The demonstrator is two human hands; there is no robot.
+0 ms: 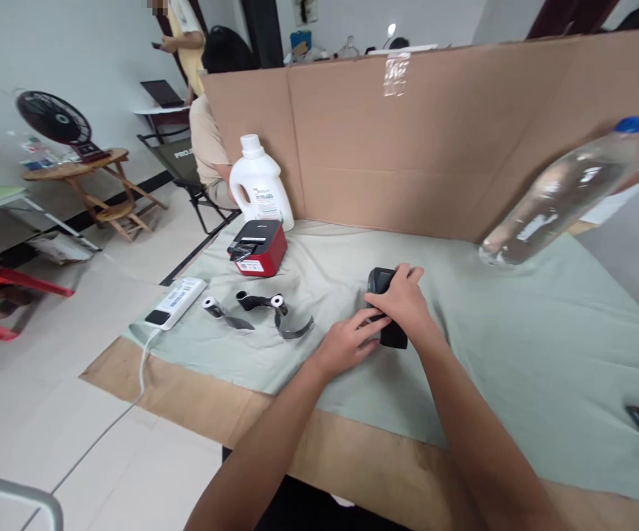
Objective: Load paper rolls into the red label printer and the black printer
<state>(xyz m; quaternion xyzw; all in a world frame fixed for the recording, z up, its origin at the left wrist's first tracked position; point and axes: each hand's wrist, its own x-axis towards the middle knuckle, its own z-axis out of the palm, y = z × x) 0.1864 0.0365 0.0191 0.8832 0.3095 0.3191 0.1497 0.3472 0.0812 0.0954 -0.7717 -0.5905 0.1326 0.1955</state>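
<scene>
A black handheld device [394, 337] with a dark screen, shaped like a payment terminal, lies on the green cloth [519, 354] in front of me. My right hand [404, 299] reaches over its upper part, thumb on the near side and fingers closed around the far edge. From the left, my left hand [348, 341] presses its fingers against the middle and lower side of the device. Both hands cover much of it. To the left lie small rolls with dark strips unwound: a white-ended roll [212, 307] and another roll [278, 304] beside a black curl.
A red and black box-shaped printer [267, 254] stands behind the rolls, near a white jug [261, 184]. A power strip [176, 304] lies at the left edge. A cardboard screen [380, 147] closes the back. A large clear bottle [563, 195] leans right. A person [206, 140] sits beyond.
</scene>
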